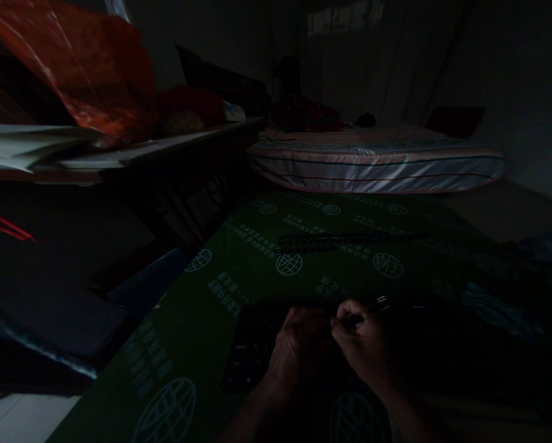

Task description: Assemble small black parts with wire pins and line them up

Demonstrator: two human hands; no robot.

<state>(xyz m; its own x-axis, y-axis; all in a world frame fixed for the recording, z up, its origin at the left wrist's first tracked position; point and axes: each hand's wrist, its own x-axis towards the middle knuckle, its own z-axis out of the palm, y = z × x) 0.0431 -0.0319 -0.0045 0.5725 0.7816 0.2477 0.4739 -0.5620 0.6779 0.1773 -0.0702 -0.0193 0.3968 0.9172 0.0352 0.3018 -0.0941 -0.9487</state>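
Observation:
A black keyboard (248,347) lies on the green tabletop (202,344); its left end shows, while the rest fades into shadow. My left hand (296,344) rests over the keyboard with its fingers curled in and close together. Whatever its fingertips hold or press is too dark to make out. Just to the right, my right hand (361,338) pinches a slim dark tool (381,303) with a shiny metal end that points up and right. Its other end, between the two hands, is hidden by my fingers. Both hands are nearly touching.
Long thin black strips (331,240) lie across the tabletop beyond the keyboard. A striped mattress (372,163) stands behind it. On the left, a desk (188,138) carries an orange plastic bag (104,74) and papers (31,144). A bluish cloth (501,311) lies at right. The room is very dim.

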